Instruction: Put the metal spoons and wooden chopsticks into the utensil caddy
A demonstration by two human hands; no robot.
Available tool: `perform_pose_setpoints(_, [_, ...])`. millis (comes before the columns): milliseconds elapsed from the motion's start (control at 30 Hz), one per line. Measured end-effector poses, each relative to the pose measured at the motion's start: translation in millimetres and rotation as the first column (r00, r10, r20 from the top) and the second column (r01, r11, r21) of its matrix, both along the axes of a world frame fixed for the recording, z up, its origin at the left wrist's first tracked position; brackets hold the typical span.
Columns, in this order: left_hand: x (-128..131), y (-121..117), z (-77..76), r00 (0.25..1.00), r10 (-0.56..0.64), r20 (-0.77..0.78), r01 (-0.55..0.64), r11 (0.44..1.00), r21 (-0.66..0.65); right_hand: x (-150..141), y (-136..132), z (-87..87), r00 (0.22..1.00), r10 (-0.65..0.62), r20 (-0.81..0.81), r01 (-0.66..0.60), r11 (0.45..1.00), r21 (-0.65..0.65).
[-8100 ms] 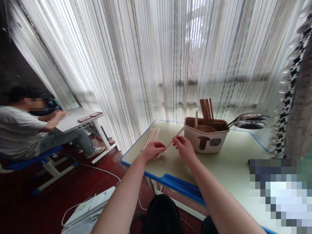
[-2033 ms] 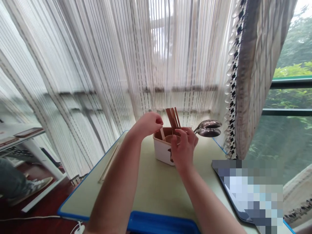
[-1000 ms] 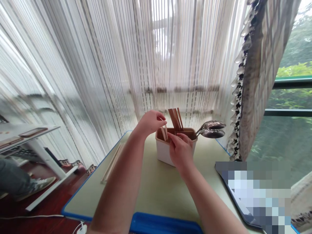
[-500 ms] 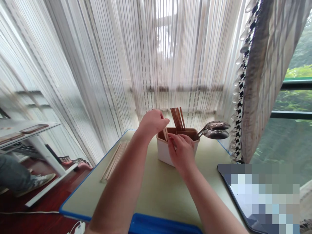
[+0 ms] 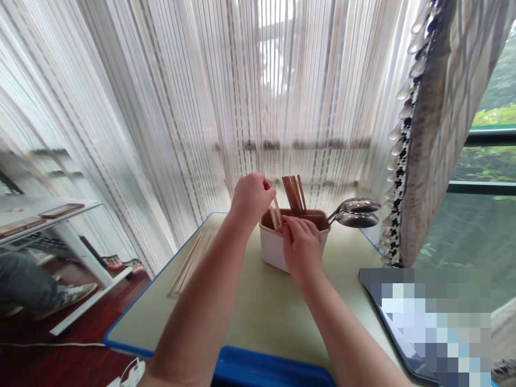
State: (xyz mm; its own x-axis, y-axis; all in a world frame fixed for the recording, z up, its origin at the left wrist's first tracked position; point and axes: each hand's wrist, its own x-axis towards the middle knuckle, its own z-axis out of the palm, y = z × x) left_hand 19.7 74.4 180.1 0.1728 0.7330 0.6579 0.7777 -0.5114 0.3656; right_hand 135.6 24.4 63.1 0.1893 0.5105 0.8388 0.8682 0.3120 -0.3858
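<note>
Left hand (image 5: 253, 198) and right hand (image 5: 304, 244) have moved to one container (image 5: 274, 249); left pinches one pale stick (image 5: 277, 205); right's grip is unclear.

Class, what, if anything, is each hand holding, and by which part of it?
The left hand pinches a pale stick by its upper end. The right hand is at the box; whether it grips anything cannot be told.

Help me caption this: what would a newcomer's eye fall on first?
Probably the left hand, pinching a pale stick at the white container, and the right hand at its front rim. Next come brown sticks poking up from its back and two metal utensils jutting past its right end.
</note>
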Motion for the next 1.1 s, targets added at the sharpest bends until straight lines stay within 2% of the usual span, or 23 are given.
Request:
perform_pose_setpoints(167, [6.4,3.9,-3.9,0.999,-0.002,-0.043,0.001,1.000,-0.014,-0.8,-1.9,2.2,1.000,0.016,0.006,-0.016,1.000,-0.017])
perform_pose_setpoints(533, [-4.2,-8.5,5.7,0.986,0.004,-0.165,-0.032,0.985,-0.171,-4.3,-3.8,0.2,1.000,0.017,0.010,-0.016,0.998,-0.055])
perform_pose_setpoints(800, [-5.0,-12.9,6.9,0.978,-0.069,-0.198,0.015,0.966,-0.259,-4.3,-5.9,2.3,0.998,0.052,0.026,-0.050,0.995,-0.089])
perform_pose_setpoints(1100, [-4.3,-16.5,8.7,0.966,-0.081,-0.245,0.011,0.961,-0.275,-5.6,-5.9,2.6,0.999,0.035,0.026,-0.032,0.996,-0.089])
